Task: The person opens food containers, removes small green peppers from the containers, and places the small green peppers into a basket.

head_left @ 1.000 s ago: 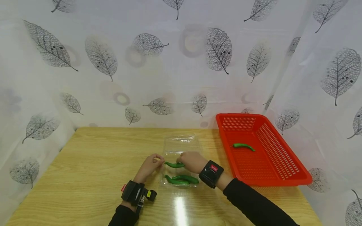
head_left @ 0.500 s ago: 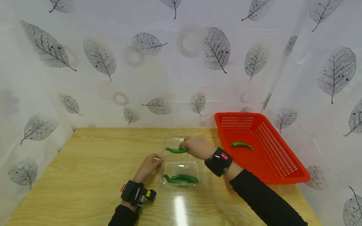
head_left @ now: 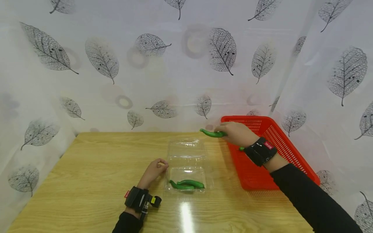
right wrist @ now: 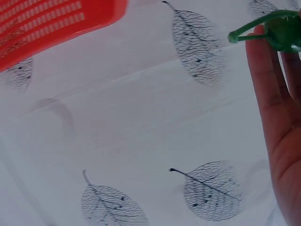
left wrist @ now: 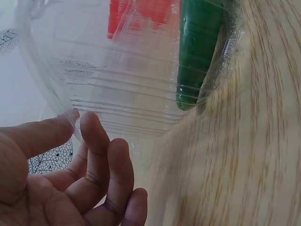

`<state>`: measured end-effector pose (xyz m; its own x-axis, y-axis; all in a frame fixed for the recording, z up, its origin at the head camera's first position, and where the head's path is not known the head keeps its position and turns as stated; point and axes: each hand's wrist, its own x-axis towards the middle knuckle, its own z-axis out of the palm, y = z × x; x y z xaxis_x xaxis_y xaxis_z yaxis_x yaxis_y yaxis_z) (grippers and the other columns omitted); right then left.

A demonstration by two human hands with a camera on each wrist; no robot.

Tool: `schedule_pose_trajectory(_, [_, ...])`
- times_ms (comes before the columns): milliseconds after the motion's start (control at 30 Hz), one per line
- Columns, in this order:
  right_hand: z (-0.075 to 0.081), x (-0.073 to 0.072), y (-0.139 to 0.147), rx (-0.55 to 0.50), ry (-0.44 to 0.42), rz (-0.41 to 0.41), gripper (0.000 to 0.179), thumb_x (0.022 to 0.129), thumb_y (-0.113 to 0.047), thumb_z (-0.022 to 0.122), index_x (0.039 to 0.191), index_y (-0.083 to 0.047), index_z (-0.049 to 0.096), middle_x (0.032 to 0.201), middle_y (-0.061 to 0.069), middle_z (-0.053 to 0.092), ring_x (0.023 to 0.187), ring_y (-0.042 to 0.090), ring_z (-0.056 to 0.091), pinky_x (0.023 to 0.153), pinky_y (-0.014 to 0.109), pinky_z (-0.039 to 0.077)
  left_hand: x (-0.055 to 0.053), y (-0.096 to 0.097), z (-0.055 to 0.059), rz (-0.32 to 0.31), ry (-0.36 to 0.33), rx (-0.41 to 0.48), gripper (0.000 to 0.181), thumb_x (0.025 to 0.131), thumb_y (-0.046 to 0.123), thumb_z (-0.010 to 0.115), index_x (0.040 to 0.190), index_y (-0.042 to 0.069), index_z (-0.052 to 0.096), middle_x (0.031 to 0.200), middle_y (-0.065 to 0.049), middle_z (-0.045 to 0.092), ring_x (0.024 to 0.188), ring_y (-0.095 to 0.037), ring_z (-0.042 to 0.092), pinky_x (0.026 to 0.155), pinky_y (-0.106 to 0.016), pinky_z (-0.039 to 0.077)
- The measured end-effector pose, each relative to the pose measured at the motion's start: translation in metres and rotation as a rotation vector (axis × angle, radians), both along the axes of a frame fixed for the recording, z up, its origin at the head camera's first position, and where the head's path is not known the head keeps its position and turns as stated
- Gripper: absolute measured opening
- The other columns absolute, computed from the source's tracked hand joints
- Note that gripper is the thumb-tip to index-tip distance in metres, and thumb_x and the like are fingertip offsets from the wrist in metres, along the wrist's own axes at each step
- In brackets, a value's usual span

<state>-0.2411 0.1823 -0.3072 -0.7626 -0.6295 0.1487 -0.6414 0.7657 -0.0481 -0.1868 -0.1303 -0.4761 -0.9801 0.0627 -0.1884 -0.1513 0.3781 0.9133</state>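
Observation:
My right hand (head_left: 240,133) pinches a green chili pepper (head_left: 211,133) by one end, raised beside the near-left corner of the red basket. In the right wrist view, the pepper's stem (right wrist: 249,31) and cap stick out past the fingers. My left hand (head_left: 152,171) grips the left rim of a clear plastic clamshell box (head_left: 189,173), thumb and forefinger pinching the edge in the left wrist view. Two green chili peppers (head_left: 190,183) lie in the front of the box, whose hinged lid (head_left: 186,149) is folded back, away from me.
The red plastic basket (head_left: 243,181) stands on the right of the wooden table (head_left: 99,174). Another chili pepper (head_left: 241,149) in it is mostly hidden by my right wrist. A leaf-printed white curtain (head_left: 180,77) closes off the back and sides.
My right hand has lifted a chili pepper out of the box and carried it back and right to the basket's left edge. The left hand has stayed on the box rim.

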Motion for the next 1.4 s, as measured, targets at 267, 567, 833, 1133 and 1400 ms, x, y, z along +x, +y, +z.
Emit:
schedule_pose_trajectory(267, [-0.014, -0.019, 0.069, 0.009, -0.070, -0.133, 0.027, 0.078, -0.005, 0.072, 0.105, -0.008, 0.070, 0.088, 0.001, 0.066, 0.079, 0.017, 0.057, 0.078, 0.039, 0.051, -0.003, -0.002, -0.002, -0.012, 0.005, 0.006, 0.017, 0.093, 0.013, 0.056, 0.102, -0.002, 0.058, 0.080, -0.012, 0.066, 0.071, -0.011, 0.058, 0.070, -0.025, 0.045])
schedule_pose_trajectory(567, [-0.048, -0.026, 0.120, 0.015, -0.101, -0.149, 0.025, 0.075, 0.000, 0.073, 0.100, -0.004, 0.069, 0.090, 0.008, 0.069, 0.083, 0.024, 0.063, 0.075, 0.042, 0.052, -0.003, -0.002, -0.001, -0.019, 0.005, 0.025, 0.018, 0.093, 0.014, 0.056, 0.102, -0.002, 0.058, 0.080, -0.013, 0.066, 0.072, -0.011, 0.058, 0.070, -0.026, 0.045])
schedule_pose_trajectory(833, [-0.083, -0.033, 0.143, 0.174, -0.151, -0.072, 0.023, 0.072, 0.001, 0.076, 0.093, -0.004, 0.069, 0.083, 0.004, 0.068, 0.074, 0.020, 0.063, 0.067, 0.035, 0.052, -0.002, -0.002, -0.001, -0.016, 0.006, 0.022, 0.021, 0.093, 0.017, 0.057, 0.103, -0.002, 0.058, 0.081, -0.014, 0.065, 0.072, -0.012, 0.058, 0.068, -0.027, 0.043])
schedule_pose_trajectory(1133, [-0.109, -0.038, 0.146, 0.166, -0.158, -0.042, 0.021, 0.073, 0.004, 0.074, 0.088, -0.010, 0.072, 0.080, -0.003, 0.067, 0.069, 0.010, 0.056, 0.064, 0.029, 0.049, -0.004, -0.004, -0.003, -0.030, 0.014, 0.016, 0.018, 0.093, 0.012, 0.055, 0.102, -0.003, 0.058, 0.083, -0.014, 0.066, 0.072, -0.009, 0.057, 0.071, -0.025, 0.044])
schedule_pose_trajectory(1400, [-0.123, -0.040, 0.141, 0.225, -0.216, -0.047, 0.020, 0.077, -0.001, 0.071, 0.091, -0.015, 0.071, 0.076, -0.006, 0.063, 0.064, 0.006, 0.047, 0.060, 0.023, 0.042, -0.004, -0.004, -0.004, -0.032, 0.015, 0.018, 0.018, 0.093, 0.012, 0.055, 0.102, -0.003, 0.058, 0.081, -0.012, 0.065, 0.071, -0.009, 0.056, 0.070, -0.025, 0.043])
